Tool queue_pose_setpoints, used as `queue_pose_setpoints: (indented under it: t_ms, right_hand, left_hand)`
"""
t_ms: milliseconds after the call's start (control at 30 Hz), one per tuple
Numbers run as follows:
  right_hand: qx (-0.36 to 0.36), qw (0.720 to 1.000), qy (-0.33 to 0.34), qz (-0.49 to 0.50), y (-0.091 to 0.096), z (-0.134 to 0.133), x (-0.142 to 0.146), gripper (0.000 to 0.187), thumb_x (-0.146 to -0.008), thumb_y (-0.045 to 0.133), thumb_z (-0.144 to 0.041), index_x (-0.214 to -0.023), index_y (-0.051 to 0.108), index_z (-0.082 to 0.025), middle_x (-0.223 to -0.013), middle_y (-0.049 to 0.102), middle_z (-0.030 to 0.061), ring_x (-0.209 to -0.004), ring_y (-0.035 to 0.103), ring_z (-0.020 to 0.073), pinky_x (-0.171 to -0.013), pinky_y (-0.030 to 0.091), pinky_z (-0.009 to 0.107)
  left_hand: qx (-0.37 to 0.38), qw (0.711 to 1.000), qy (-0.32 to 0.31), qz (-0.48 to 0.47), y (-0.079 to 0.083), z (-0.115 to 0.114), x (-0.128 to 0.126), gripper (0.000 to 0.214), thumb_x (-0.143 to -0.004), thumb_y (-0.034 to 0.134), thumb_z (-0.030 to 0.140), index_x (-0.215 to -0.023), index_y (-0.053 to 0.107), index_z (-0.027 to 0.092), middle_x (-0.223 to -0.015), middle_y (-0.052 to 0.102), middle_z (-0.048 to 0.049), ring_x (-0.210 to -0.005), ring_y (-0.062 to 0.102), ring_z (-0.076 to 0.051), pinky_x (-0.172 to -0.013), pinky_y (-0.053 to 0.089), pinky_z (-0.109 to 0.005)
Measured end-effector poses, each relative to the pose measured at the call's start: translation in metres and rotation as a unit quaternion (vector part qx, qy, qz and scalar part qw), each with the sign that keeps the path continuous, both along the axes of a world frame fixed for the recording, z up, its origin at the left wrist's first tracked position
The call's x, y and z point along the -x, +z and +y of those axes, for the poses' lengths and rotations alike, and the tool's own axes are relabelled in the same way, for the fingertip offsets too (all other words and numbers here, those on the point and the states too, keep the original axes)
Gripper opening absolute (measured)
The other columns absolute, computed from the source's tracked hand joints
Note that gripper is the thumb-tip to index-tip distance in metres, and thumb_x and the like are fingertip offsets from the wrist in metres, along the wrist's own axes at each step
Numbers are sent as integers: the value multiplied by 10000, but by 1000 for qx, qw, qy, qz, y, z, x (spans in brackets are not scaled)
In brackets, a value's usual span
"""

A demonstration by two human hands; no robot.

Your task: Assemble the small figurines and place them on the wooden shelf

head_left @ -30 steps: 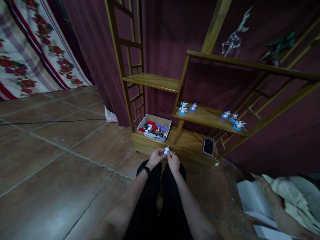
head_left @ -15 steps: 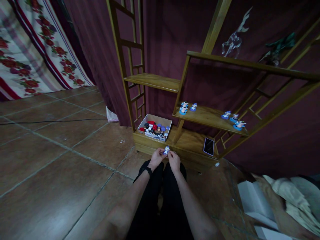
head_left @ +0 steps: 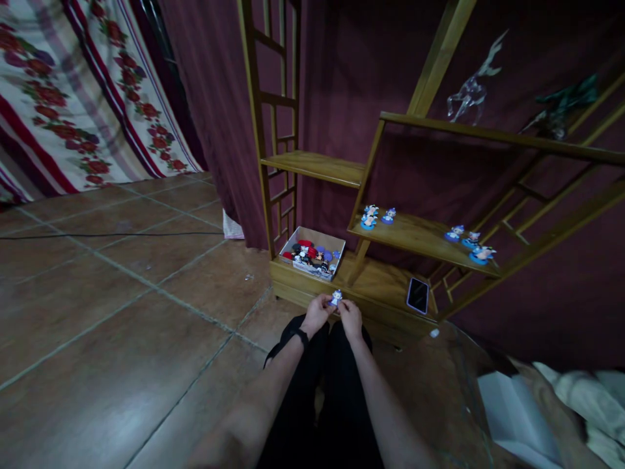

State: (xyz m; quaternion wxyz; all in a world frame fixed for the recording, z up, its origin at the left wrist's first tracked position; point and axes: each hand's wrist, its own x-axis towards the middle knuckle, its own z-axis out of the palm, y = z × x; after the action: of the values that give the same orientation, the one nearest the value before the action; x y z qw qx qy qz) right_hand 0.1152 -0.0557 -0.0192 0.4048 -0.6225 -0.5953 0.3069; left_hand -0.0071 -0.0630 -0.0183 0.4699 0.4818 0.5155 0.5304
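Observation:
A small white and purple figurine is held upright between my two hands, above my knees and in front of the shelf unit's base. My left hand pinches it from the left side. From the right, the fingertips of my right hand close on it too. Just beyond, a shallow cardboard box holds several red, black and purple figurines. On the middle shelf, similar figurines stand in a group at the left end, and more figurines stand at the right end.
A phone lies on the lowest board to the right. Above, a clear deer ornament and a dark green ornament stand on the upper shelf. A white box sits on the floor at right. A black cable crosses the tiles at left.
The whole view has shifted, so the shelf and my hands appear slightly farther right. Both hands keep hold of the figurine, which stays nearly the same way up.

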Motion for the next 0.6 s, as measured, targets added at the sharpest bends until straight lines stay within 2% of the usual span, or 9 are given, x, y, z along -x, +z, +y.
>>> queue_pose_setpoints:
  t_ms: [200, 367, 600]
  right_hand:
    - [-14, 1000, 9, 21, -5, -1, -2, 291, -744, 461, -386, -842, 679, -221, -900, 672, 38, -837, 596, 192, -763, 430, 283]
    - [-22, 999, 7, 25, -2, -5, -1, 301, -769, 441, -362, -905, 675, -229, -987, 665, 43, -923, 586, 195, -835, 413, 296]
    - [-18, 1000, 11, 12, 1, -4, 1, 279, -785, 431, -322, -898, 674, -246, -982, 665, 28, -913, 588, 183, -851, 410, 296]
  left_hand:
    - [-34, 999, 2, 38, -3, -2, -1, 252, -599, 666, 167, -824, 555, 145, -745, 622, 2, -635, 568, -100, -630, 462, -233]
    - [-42, 997, 35, 59, 0, -4, -5, 247, -606, 661, 183, -822, 547, 152, -768, 626, -8, -652, 585, -113, -628, 466, -242]
    - [-66, 992, 43, 101, 1, -7, -5, 230, -641, 639, 222, -844, 552, 159, -795, 634, -18, -664, 599, -122, -643, 468, -251]
